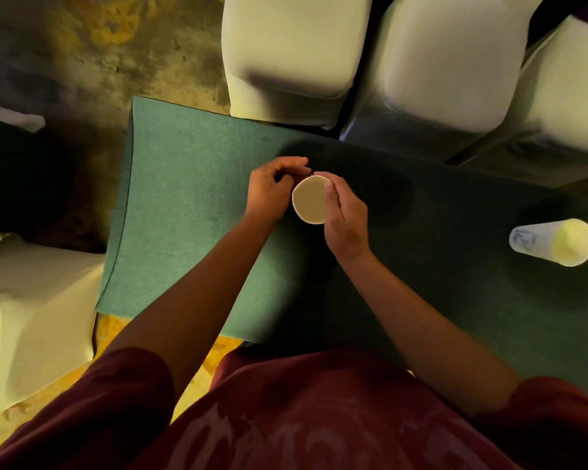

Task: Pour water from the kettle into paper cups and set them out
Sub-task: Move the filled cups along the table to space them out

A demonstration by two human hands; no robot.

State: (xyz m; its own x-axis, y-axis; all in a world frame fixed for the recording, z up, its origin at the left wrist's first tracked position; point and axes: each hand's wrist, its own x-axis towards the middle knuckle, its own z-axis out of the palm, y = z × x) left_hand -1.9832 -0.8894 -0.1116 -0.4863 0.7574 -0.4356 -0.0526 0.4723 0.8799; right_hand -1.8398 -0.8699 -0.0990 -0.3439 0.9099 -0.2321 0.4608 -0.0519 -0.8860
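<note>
I count two paper cups (309,199) (554,242), one green table (190,205), and four white-covered chairs (292,52) (445,62) (567,93) (31,300).

Looks like a banquet or meeting hall: long table (190,198) under green felt, white-covered chairs (292,52) lined up at 12 and 1 o'clock, patterned gold carpet (116,32) underneath.

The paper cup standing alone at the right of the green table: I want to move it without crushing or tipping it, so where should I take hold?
Probably grip the paper cup around its side wall, somewhat below the rim, coming in from the near right, where the green table is bare. It stands upright and mouth up, clear of both hands, so pressing on the open rim could buckle it.
</note>
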